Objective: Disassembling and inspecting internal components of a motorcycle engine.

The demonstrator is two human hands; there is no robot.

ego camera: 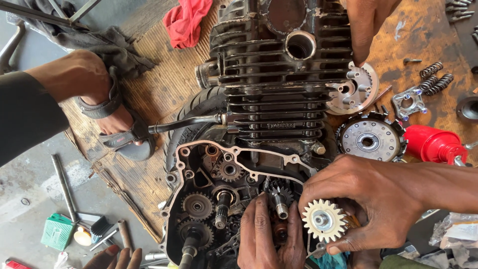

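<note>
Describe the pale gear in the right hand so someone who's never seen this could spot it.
Find the black engine on the wooden board. Low at its right, the right hand pinches a gear. Unlike the dark greasy gears in the case, it is clean, cream-coloured and outside it.

Right hand (371, 204) pinches a pale toothed gear (323, 220) beside the open engine case (199, 199). Left hand (271, 234) rests fingers on the shaft (280, 204) inside. Above the hands: finned black cylinder (284, 74), clutch basket (371, 140).

Red rag (186, 20) (crumpled), coil springs (435, 78)
</note>
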